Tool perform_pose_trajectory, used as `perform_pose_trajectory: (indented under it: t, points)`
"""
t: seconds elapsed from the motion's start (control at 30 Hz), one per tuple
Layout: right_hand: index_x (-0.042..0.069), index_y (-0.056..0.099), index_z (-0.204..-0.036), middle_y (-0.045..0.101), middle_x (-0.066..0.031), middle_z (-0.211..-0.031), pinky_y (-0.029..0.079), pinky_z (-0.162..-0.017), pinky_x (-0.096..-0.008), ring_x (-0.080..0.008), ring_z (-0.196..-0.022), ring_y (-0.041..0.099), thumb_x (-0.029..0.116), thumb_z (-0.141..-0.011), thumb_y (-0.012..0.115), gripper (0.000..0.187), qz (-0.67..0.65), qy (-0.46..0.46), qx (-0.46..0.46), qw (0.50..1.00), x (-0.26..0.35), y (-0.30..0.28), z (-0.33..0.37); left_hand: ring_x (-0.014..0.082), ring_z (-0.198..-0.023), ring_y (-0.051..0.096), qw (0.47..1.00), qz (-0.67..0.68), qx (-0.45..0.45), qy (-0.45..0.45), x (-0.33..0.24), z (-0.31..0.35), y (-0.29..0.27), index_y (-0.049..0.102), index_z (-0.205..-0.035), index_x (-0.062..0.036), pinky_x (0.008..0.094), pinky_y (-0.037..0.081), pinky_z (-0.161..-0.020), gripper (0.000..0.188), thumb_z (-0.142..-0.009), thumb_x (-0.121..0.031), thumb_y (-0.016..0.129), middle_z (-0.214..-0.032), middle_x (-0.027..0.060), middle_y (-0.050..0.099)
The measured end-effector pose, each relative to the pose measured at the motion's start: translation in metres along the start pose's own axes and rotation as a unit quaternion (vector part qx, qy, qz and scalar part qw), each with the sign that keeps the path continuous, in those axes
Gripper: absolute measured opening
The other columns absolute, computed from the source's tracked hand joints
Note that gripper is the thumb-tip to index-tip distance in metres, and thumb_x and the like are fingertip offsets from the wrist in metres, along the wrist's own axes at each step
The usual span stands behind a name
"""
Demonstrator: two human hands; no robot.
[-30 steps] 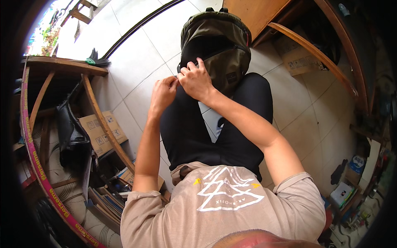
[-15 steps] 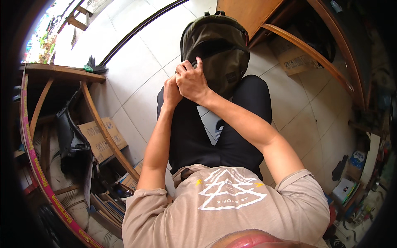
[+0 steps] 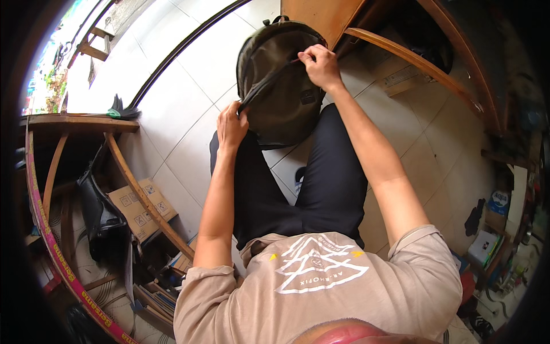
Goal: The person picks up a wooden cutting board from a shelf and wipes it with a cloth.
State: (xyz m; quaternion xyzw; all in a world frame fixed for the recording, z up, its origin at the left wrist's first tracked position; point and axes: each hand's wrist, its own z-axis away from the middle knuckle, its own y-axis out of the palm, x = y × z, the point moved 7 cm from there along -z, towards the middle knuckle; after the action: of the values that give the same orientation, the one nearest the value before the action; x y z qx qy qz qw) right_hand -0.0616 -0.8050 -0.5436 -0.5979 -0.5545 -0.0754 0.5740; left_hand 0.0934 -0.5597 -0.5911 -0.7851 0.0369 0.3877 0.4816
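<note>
An olive-green backpack (image 3: pixel 281 109) stands on the floor in front of my knees, its front pocket's zipper seam running slantwise across it. My left hand (image 3: pixel 231 127) is closed on the left edge of the bag, at the lower end of that seam. Higher up on the right side, my right hand (image 3: pixel 322 66) pinches the zipper pull, and a small reddish bit shows beside the fingertips. The pull itself is mostly hidden by my fingers. Between the two hands the seam is stretched fairly straight.
On the left, a wooden rack (image 3: pixel 123 157) holds a black bag (image 3: pixel 103 206), a cardboard box (image 3: pixel 143 209) and several books. Wooden furniture (image 3: pixel 412 63) stands at the far right, with another box (image 3: pixel 401 80) beneath it. Pale tiles (image 3: pixel 189 109) cover the floor.
My right hand has moved away from my left, up and right along the backpack's zipper seam. The left hand has stayed near the bag's left edge. The bag's front now looks flatter.
</note>
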Motion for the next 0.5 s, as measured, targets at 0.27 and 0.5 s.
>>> perform_pose_trajectory:
  t: [0.27, 0.5]
  points:
    - [0.006, 0.064, -0.077, 0.064, -0.0098, -0.081, 0.048, -0.075, -0.0399, -0.0307, -0.087, 0.062, 0.021, -0.084, 0.069, 0.018, -0.006, -0.239, 0.007, 0.971, 0.143, 0.000, 0.032, 0.0289, -0.095, 0.062, 0.977, -0.128, -0.038, 0.167, -0.101, -0.052, -0.028, 0.061, -0.094, -0.0061, 0.0404, 0.050, -0.080, 0.018, -0.083, -0.016, 0.071, -0.096, 0.0085, 0.063]
    - [0.010, 0.073, -0.084, 0.071, -0.0101, -0.093, 0.054, -0.076, -0.0413, -0.0299, -0.087, 0.068, 0.031, -0.088, 0.065, 0.023, 0.099, 0.032, -0.108, 0.989, -0.088, -0.044, -0.012, 0.0379, -0.085, 0.065, 0.991, -0.116, -0.046, 0.053, -0.050, -0.073, -0.048, 0.062, -0.093, -0.0048, 0.0460, 0.051, -0.073, 0.018, -0.091, -0.022, 0.064, -0.091, 0.0150, 0.066]
